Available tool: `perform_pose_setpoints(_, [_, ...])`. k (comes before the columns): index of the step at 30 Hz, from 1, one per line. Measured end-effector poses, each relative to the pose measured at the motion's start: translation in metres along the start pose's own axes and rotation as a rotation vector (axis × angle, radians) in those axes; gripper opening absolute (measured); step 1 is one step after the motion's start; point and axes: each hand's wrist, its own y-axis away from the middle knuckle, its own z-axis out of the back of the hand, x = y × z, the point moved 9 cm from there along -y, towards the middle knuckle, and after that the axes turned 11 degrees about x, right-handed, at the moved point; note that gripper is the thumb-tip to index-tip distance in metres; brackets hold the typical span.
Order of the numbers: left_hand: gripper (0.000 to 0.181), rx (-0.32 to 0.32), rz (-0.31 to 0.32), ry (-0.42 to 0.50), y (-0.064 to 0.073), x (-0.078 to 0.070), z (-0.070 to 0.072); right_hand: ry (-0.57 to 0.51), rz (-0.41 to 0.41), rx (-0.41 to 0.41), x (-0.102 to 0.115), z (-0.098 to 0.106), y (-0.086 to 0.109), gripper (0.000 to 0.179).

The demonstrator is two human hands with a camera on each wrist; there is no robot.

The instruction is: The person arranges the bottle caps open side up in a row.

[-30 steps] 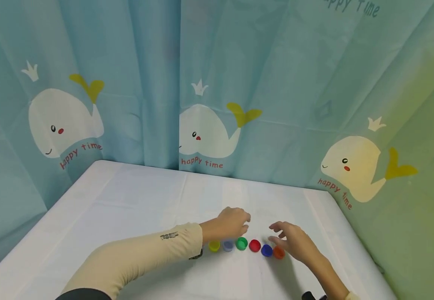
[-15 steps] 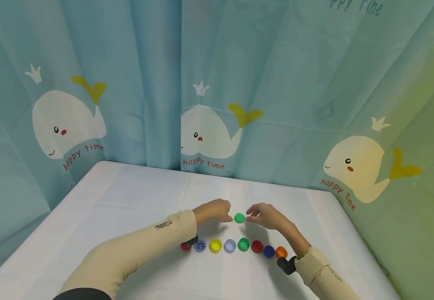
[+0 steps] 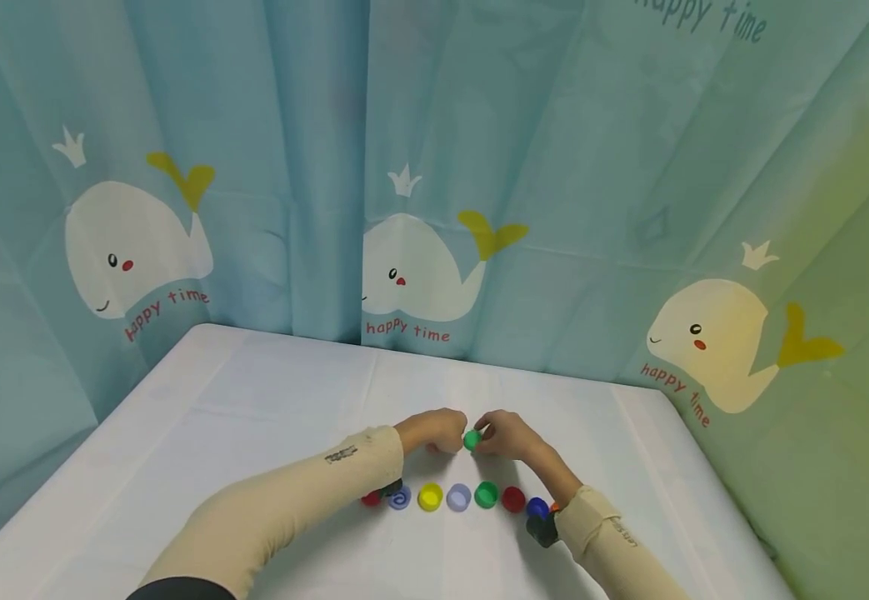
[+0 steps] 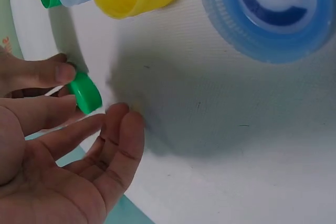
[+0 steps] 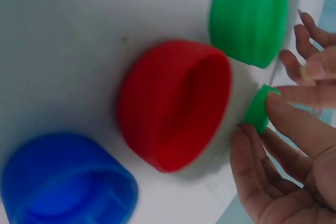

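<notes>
A green bottle cap (image 3: 471, 440) is raised off the white table between the two hands. My right hand (image 3: 507, 435) pinches it between thumb and fingers, as the right wrist view shows at the cap's edge (image 5: 257, 111). My left hand (image 3: 445, 430) is just to the cap's left. In the left wrist view its fingers (image 4: 128, 145) are loosely bent, and the thumb lies very near the cap; whether it touches I cannot tell. Nearer the body, a row holds a green cap (image 3: 486, 494), a red cap (image 3: 513, 499), a yellow cap (image 3: 430, 497) and a lilac cap (image 3: 459, 497).
The row continues left with a swirl-marked bluish cap (image 3: 400, 498) and another red cap (image 3: 371, 498) partly behind the left wrist. Rightward are a blue cap (image 3: 536, 507) and an orange cap (image 3: 554, 506), mostly covered by the right wrist camera. A whale-print curtain (image 3: 307, 208) backs the table.
The separate green cap, on the table between the hands half a second ago, is now pinched in my right hand, which moved left. Earlier both hands were further apart, nearer the row.
</notes>
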Motion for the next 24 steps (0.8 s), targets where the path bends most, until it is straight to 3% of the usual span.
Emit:
perform_pose_setpoints(7, [0.008,-0.003,0.000,0.037,0.000,0.002,-0.002,0.052,0.024,-0.036,0.007,-0.003,-0.001,0.025])
perform_pose_setpoints(10, [0.011,-0.038,-0.032,0.086,0.001,0.003,0.000,0.065,0.054,-0.058,0.009,-0.002,0.000,0.025])
perform_pose_setpoints(18, [0.019,-0.270,-0.225,0.406,0.014,0.008,0.017,-0.024,0.147,-0.148,0.021,0.006,0.013,0.026])
perform_pose_setpoints(21, [0.016,-0.317,-0.278,0.533,0.021,0.011,0.021,-0.058,0.157,-0.196,0.025,0.012,0.021,0.028])
perform_pose_setpoints(24, [0.015,-0.319,-0.326,0.635,0.029,0.014,0.024,-0.119,0.205,-0.226,0.030,0.018,0.029,0.027])
